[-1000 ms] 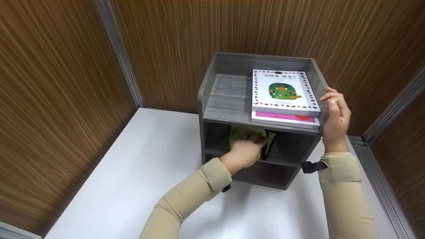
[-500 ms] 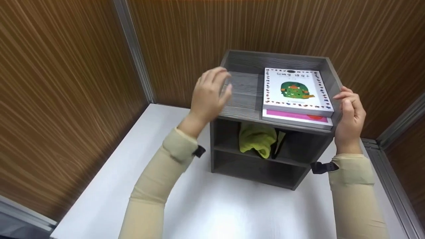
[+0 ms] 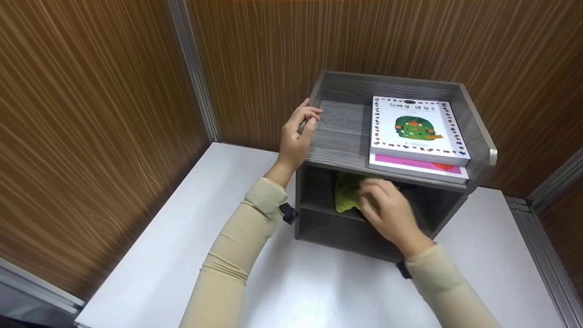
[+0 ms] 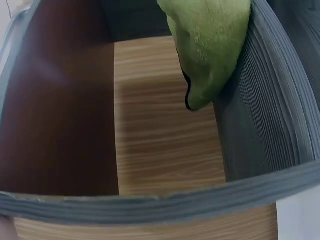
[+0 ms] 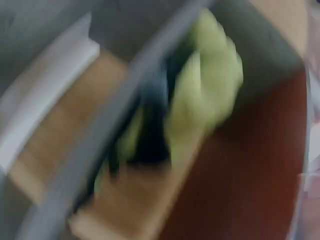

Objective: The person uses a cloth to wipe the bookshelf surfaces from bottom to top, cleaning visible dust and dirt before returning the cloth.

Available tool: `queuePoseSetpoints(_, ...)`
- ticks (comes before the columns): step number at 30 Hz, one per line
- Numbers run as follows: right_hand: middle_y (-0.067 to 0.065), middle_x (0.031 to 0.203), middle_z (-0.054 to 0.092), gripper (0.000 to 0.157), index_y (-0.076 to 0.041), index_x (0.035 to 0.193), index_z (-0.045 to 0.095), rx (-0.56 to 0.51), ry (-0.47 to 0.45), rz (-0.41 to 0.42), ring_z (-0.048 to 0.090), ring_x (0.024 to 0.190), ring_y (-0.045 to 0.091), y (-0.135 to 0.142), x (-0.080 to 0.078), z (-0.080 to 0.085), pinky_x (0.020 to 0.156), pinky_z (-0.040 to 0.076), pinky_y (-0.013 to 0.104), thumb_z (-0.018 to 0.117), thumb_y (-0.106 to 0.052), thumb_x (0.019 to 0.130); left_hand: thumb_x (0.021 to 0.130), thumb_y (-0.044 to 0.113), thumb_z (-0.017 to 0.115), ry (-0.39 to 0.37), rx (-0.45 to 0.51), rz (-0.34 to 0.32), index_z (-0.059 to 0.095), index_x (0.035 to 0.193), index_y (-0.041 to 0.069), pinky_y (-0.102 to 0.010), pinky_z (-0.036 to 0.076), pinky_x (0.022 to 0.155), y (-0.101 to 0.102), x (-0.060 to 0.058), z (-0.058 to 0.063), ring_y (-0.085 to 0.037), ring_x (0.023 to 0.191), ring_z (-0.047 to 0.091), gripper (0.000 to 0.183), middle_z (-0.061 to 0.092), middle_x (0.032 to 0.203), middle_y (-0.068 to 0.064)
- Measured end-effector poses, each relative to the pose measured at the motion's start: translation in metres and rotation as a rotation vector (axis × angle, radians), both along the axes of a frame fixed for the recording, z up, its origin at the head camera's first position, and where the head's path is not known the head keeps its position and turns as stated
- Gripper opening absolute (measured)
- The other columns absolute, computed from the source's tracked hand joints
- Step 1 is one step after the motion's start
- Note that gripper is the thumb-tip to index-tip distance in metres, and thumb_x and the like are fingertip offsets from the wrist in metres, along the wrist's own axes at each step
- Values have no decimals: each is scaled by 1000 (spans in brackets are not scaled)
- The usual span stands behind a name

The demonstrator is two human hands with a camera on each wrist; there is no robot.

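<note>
A small grey wood-grain shelf [image 3: 341, 132] stands on a white table. My left hand [image 3: 295, 141] grips the top of its left side panel, fingers bent over the edge. In front of the middle compartment is my right hand [image 3: 389, 212], blurred, with loosely bent fingers and nothing visible in them. Just beyond those fingers a fuzzy yellow-green soft item [image 3: 345, 195] with dark trim sits in the compartment, partly hidden by the hand. The left wrist view shows its drooping tip [image 4: 205, 90]. Whether the right fingers touch it, I cannot tell.
On the shelf's top right lies a white picture book [image 3: 414, 157] with a green figure, over a pink-and-white book [image 3: 396, 164]. Wood-grain walls [image 3: 255, 54] enclose the table [image 3: 218, 182] behind and at both sides. The shelf's lower compartment [image 3: 337, 228] looks dark.
My left hand has left the soft item and risen to the left side panel. My right hand has let go of the right panel and moved down and left toward the soft item.
</note>
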State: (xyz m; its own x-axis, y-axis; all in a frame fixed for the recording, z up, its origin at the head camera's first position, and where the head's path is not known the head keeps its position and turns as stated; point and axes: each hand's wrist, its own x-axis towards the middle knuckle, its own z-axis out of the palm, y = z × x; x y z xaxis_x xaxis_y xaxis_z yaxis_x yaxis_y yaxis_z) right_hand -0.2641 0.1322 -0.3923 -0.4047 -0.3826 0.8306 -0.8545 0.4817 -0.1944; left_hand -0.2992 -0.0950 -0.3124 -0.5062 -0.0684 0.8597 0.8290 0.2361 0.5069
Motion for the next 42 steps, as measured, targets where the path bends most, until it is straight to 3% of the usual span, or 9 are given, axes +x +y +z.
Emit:
queuePoseSetpoints(4, 20, 117, 43, 61, -7, 126, 36, 288, -482, -250, 44, 101, 35, -24, -18, -10, 82, 35, 45, 45, -47, 81, 79, -4, 38, 42, -14, 17, 48, 77, -8, -28, 29, 94, 0, 3, 1, -33, 115, 33, 11, 53, 94, -21)
queuePoseSetpoints(8, 27, 134, 13, 87, -6, 135, 8, 336, -736, -376, 12, 120, 44, -38, -40, -20, 92, 13, 56, 39, -61, 75, 80, -4, 37, 51, -18, 24, 46, 74, -7, -28, 29, 94, 0, 2, 0, -32, 115, 34, 11, 52, 94, -20)
queuePoseSetpoints(12, 29, 135, -2, 97, -1, 134, -1, 406, -839, -489, -3, 119, 47, -45, -54, -34, 87, 5, 64, 39, -64, 73, 79, -4, 37, 64, -1, 20, 44, 73, -7, -28, 30, 93, 0, 1, 0, -32, 114, 34, 10, 52, 93, -19)
queuePoseSetpoints(16, 27, 130, 21, 81, 1, 132, 20, 442, -738, -543, 22, 114, 47, -55, -56, -43, 84, 21, 61, 44, -53, 77, 79, -3, 37, 82, 7, 24, 44, 72, -7, -29, 29, 93, 1, 1, 1, -34, 113, 34, 11, 52, 92, -20)
queuePoseSetpoints(19, 21, 106, 51, 55, -3, 118, 46, 356, -580, -517, 47, 90, 40, -66, -53, -48, 69, 39, 52, 53, -37, 76, 80, -3, 37, 90, 13, 29, 44, 72, -6, -30, 29, 93, 1, 2, 1, -35, 113, 34, 11, 52, 92, -20)
queuePoseSetpoints(22, 16, 86, 58, 41, -5, 109, 53, 119, -569, -404, 54, 76, 33, -80, -48, -54, 60, 43, 44, 55, -26, 75, 79, -3, 37, 93, 23, 32, 45, 72, -4, -30, 30, 93, 1, 2, 0, -35, 112, 35, 11, 53, 91, -19)
queuePoseSetpoints(30, 13, 131, 31, 53, -9, 133, 23, -748, -1117, -34, 38, 109, 22, -134, -31, -57, 91, 31, 32, 40, -30, 87, 78, -6, 37, 136, 16, 30, 44, 71, -6, -32, 30, 93, 3, -2, -1, -40, 110, 35, 10, 53, 90, -20)
queuePoseSetpoints(35, 9, 139, 15, 57, -7, 135, 11, -781, -1126, 19, 21, 121, 16, -162, -29, -56, 97, 20, 28, 32, -32, 90, 79, -5, 35, 132, 12, 27, 43, 71, -5, -32, 29, 94, 1, 0, -3, -40, 111, 34, 11, 52, 90, -21)
queuePoseSetpoints(42, 1, 132, 30, 57, -14, 134, 19, -809, -1125, 90, 33, 114, 12, -165, -40, -52, 92, 28, 24, 28, -45, 88, 81, -4, 34, 99, 11, 10, 40, 69, -2, -31, 27, 95, 1, 1, -2, -39, 112, 32, 13, 51, 90, -21)
